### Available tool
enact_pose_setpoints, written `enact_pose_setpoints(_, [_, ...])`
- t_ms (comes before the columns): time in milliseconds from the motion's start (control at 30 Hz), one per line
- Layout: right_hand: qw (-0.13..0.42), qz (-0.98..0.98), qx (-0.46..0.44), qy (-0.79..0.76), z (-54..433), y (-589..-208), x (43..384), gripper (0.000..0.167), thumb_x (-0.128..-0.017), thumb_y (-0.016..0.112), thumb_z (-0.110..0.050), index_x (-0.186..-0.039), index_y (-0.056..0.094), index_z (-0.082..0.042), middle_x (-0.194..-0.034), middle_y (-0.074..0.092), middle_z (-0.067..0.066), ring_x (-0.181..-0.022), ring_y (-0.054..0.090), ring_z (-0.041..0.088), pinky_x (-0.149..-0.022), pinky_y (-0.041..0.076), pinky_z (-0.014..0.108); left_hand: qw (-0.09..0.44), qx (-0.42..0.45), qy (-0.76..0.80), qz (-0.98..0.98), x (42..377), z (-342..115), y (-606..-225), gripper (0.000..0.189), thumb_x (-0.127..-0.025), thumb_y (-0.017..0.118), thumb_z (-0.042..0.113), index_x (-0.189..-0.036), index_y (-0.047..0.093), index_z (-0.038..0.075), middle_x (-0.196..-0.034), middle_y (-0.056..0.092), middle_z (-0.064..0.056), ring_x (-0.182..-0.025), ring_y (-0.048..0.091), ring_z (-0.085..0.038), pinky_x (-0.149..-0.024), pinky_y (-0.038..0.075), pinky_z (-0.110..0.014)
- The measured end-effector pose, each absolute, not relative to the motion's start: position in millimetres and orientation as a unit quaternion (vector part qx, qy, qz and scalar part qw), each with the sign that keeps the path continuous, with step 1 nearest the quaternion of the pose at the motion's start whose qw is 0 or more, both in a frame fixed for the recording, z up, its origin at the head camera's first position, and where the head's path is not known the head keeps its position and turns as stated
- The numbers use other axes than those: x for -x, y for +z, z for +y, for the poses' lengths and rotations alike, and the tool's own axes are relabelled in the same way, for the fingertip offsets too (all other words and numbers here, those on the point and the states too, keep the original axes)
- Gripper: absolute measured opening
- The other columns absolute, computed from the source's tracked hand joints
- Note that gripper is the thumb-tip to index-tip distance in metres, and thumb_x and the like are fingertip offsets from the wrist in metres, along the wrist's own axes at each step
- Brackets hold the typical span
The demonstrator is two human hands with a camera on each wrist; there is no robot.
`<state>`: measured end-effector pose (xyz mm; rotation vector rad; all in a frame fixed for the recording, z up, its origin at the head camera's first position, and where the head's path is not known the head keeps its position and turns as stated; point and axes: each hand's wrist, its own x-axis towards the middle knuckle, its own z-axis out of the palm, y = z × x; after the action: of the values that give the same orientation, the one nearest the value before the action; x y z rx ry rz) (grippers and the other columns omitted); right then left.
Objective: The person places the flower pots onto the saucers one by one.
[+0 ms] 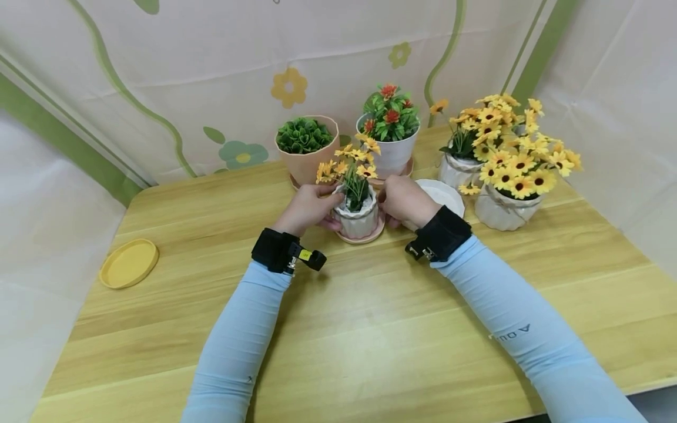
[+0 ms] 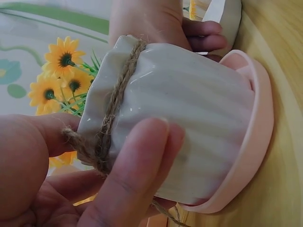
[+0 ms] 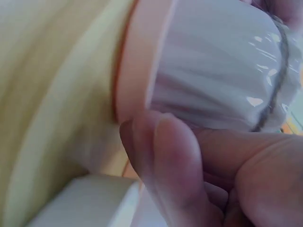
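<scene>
A small white ruffled flower pot (image 1: pixel 358 224) with twine round its neck and yellow daisies (image 1: pixel 346 167) stands in a pink saucer (image 2: pixel 258 137) on the table. My left hand (image 1: pixel 310 209) holds it from the left, with finger and thumb at the twine and other fingertips laid along the wall (image 2: pixel 147 142). From the right, my right hand (image 1: pixel 408 201) has its fingers curled in, fingertips pinching at the saucer's rim (image 3: pixel 139 61). Part of the right thumb is hidden behind the fingers in the right wrist view.
Behind stand a peach pot with green leaves (image 1: pixel 305 158) and a white pot with red flowers (image 1: pixel 394 147). A white saucer (image 1: pixel 446 197) lies beside my right wrist. Two white pots of yellow daisies (image 1: pixel 505 211) are further right. A yellow saucer (image 1: pixel 128 264) lies far left.
</scene>
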<state>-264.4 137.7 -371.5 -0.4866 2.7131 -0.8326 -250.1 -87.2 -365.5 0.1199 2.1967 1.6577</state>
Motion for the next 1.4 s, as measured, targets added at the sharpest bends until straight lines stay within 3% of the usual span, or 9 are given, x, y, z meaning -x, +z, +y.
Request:
enact_pose_setpoints(167, [0.141, 0.933, 0.136, -0.302, 145, -356, 262, 0.022, -0.097, 0.051, -0.003, -0.103, 0.070, 0.006, -0.069, 0.069, 0.013, -0.055, 0.068, 0.021, -0.056, 0.057, 0.031, 0.195, -0.043, 0.590, 0.783, 250, -89, -364, 0.053, -0.102, 0.058, 0.023, -0.148, 0.043, 0.002, -0.134, 0.054, -0.020, -0.061, 0.069, -0.023, -0.066, 0.060, -0.036])
enact_pose_setpoints(367, [0.107, 0.947, 0.133, -0.273, 158, -345, 257, 0.023, -0.095, 0.053, -0.005, -0.097, 0.074, 0.005, -0.066, 0.068, 0.010, -0.055, 0.065, 0.018, -0.053, 0.054, 0.028, 0.206, -0.050, 0.590, 0.779, 250, -93, -363, 0.052, -0.102, 0.057, 0.026, -0.148, 0.044, 0.004, -0.137, 0.053, -0.021, -0.064, 0.070, -0.024, -0.067, 0.061, -0.036])
enact_pose_setpoints(533, [0.052, 0.966, 0.166, -0.193, 173, -347, 247, 0.020, -0.090, 0.058, -0.004, -0.083, 0.076, -0.001, -0.060, 0.065, 0.004, -0.054, 0.060, 0.018, -0.059, 0.048, 0.032, 0.210, -0.057, 0.589, 0.779, 249, -104, -362, 0.046, -0.102, 0.058, 0.027, -0.142, 0.053, 0.005, -0.131, 0.059, -0.018, -0.068, 0.071, -0.027, -0.069, 0.061, -0.040])
enact_pose_setpoints(767, [0.012, 0.968, 0.199, -0.152, 190, -352, 226, 0.013, -0.091, 0.066, -0.007, -0.091, 0.079, -0.003, -0.089, 0.073, 0.010, -0.077, 0.065, 0.024, -0.072, 0.052, 0.042, 0.194, -0.064, 0.559, 0.803, 247, -133, -354, 0.048, -0.104, 0.054, 0.027, -0.141, 0.051, -0.004, -0.130, 0.057, -0.027, -0.087, 0.071, -0.038, -0.076, 0.060, -0.041])
enact_pose_setpoints(1067, [0.028, 0.966, 0.226, -0.122, 213, -359, 203, 0.014, -0.091, 0.073, -0.015, -0.099, 0.078, -0.005, -0.094, 0.074, 0.007, -0.084, 0.067, 0.022, -0.075, 0.054, 0.043, 0.161, -0.043, 0.533, 0.830, 242, -166, -350, 0.047, -0.104, 0.054, 0.028, -0.137, 0.054, -0.004, -0.124, 0.061, -0.026, -0.098, 0.067, -0.042, -0.086, 0.056, -0.047])
enact_pose_setpoints(1233, [0.021, 0.965, 0.235, -0.115, 223, -371, 196, 0.014, -0.090, 0.074, -0.018, -0.098, 0.078, -0.007, -0.092, 0.073, 0.005, -0.083, 0.067, 0.021, -0.075, 0.053, 0.044, 0.150, -0.039, 0.530, 0.834, 237, -183, -356, 0.046, -0.103, 0.056, 0.028, -0.137, 0.055, -0.004, -0.123, 0.063, -0.026, -0.100, 0.066, -0.043, -0.087, 0.056, -0.048])
enact_pose_setpoints(1400, [0.004, 0.957, 0.263, -0.119, 227, -382, 194, 0.003, -0.088, 0.075, -0.012, -0.086, 0.076, -0.013, -0.084, 0.071, -0.002, -0.074, 0.064, 0.016, -0.069, 0.053, 0.041, 0.136, -0.043, 0.519, 0.842, 234, -198, -359, 0.042, -0.102, 0.058, 0.026, -0.133, 0.059, -0.003, -0.120, 0.064, -0.026, -0.098, 0.066, -0.043, -0.084, 0.057, -0.047])
